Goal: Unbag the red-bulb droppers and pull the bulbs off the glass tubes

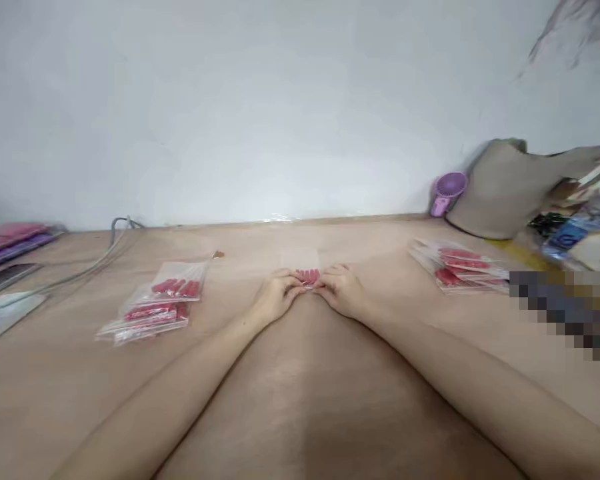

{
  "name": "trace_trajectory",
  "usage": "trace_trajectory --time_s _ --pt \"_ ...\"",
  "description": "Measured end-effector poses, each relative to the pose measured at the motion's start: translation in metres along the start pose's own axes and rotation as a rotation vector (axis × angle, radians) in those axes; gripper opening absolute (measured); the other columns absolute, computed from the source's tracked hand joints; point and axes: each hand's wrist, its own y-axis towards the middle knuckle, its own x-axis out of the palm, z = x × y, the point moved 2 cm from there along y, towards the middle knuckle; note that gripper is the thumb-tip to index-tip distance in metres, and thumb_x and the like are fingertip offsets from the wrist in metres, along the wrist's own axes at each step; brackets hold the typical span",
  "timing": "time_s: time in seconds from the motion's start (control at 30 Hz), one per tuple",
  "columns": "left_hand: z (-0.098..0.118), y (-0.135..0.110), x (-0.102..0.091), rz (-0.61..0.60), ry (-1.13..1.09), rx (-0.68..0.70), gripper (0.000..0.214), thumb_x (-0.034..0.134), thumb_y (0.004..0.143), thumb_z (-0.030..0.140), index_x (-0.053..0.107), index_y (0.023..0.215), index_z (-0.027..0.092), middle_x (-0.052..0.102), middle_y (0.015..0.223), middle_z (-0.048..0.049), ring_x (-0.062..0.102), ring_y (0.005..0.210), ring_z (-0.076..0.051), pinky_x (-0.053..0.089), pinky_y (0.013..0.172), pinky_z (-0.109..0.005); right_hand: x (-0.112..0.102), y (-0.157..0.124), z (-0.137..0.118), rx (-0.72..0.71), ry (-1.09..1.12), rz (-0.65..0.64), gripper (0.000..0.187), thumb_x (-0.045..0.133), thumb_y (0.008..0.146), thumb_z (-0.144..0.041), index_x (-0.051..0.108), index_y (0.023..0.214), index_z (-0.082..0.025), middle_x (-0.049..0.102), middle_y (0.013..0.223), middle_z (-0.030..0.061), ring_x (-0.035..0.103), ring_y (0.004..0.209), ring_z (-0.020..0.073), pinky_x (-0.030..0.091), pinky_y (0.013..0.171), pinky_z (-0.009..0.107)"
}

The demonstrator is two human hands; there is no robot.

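Note:
A small clear plastic bag with a row of red pieces (308,275) lies at the middle of the table. My left hand (276,295) pinches its near left edge between thumb and fingers. On the opposite side, my right hand (344,291) pinches the near right edge the same way. The red pieces are short and rounded, too small to name. To the left lies a loose pile of similar clear bags (157,303) with red pieces inside. Another pile of such bags (460,267) lies to the right.
A purple handheld fan (449,190) stands by the wall beside a beige fabric item (500,187). Blurred packages (575,230) crowd the right edge. At left are pink and purple packs (17,240), a phone-like dark slab (7,277) and a grey cable (87,269).

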Motion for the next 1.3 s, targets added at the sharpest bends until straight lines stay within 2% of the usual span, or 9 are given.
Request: trace_trajectory --time_s 0.17,0.33,0.6,0.8,0.9,1.07,1.3 --pt "-0.005 0.000 0.000 0.014 -0.045 -0.022 0.005 0.064 0.074 0.016 0.063 0.069 0.018 0.063 0.081 -0.0015 0.060 0.077 -0.014 0.049 0.075 -0.029 0.002 0.000 -0.003 -0.029 0.018 0.026 0.009 0.057 0.078 -0.015 0.059 0.070 -0.018 0.060 0.072 0.0004 0.051 0.073 0.0142 0.028 0.075 0.029" --pt "-0.006 -0.001 0.000 -0.001 -0.049 -0.042 0.006 0.063 0.075 0.018 0.062 0.069 0.019 0.062 0.082 -0.0013 0.059 0.081 -0.015 0.048 0.075 -0.029 0.002 0.000 -0.004 -0.053 0.008 0.055 0.011 0.054 0.077 -0.012 0.059 0.070 -0.019 0.060 0.073 0.0009 0.050 0.075 0.0143 0.028 0.075 0.029" --pt "0.003 0.001 -0.003 -0.001 -0.020 -0.017 0.010 0.062 0.077 0.025 0.060 0.070 0.018 0.063 0.082 -0.0014 0.058 0.080 -0.014 0.046 0.078 -0.030 -0.001 0.000 -0.007 -0.072 -0.038 0.055 0.013 0.052 0.082 -0.020 0.064 0.078 -0.021 0.061 0.080 0.0021 0.049 0.081 0.0152 0.026 0.077 0.032" --pt "0.000 0.000 0.000 -0.001 -0.028 -0.031 0.008 0.061 0.077 0.026 0.060 0.072 0.019 0.062 0.084 -0.0016 0.057 0.083 -0.015 0.046 0.078 -0.030 0.002 -0.001 -0.007 0.001 -0.083 0.062 0.010 0.055 0.080 -0.020 0.063 0.074 -0.021 0.060 0.077 0.0012 0.049 0.080 0.0155 0.025 0.077 0.032" --pt "0.001 0.000 0.001 -0.013 -0.016 -0.034 0.014 0.054 0.082 0.029 0.060 0.075 0.019 0.062 0.084 -0.0027 0.057 0.084 -0.016 0.045 0.079 -0.032 0.002 -0.001 -0.009 -0.003 -0.097 0.064 0.011 0.054 0.081 -0.020 0.061 0.074 -0.019 0.060 0.077 0.0020 0.048 0.080 0.0157 0.026 0.077 0.032" --pt "0.002 0.000 0.001 -0.032 -0.005 -0.044 0.014 0.051 0.084 0.027 0.063 0.080 0.019 0.062 0.093 -0.0046 0.056 0.091 -0.017 0.045 0.084 -0.033 0.000 0.000 -0.011 -0.045 -0.081 0.088 0.011 0.052 0.083 -0.020 0.060 0.076 -0.019 0.060 0.079 0.0026 0.048 0.081 0.0154 0.027 0.076 0.031" --pt "0.000 -0.001 0.003 -0.063 -0.038 -0.023 0.013 0.051 0.083 0.024 0.061 0.077 0.018 0.061 0.098 -0.0051 0.056 0.094 -0.017 0.045 0.087 -0.034 0.002 0.000 -0.011 -0.063 -0.087 0.093 0.012 0.051 0.084 -0.022 0.060 0.077 -0.019 0.061 0.081 0.0025 0.049 0.082 0.0156 0.027 0.078 0.032"
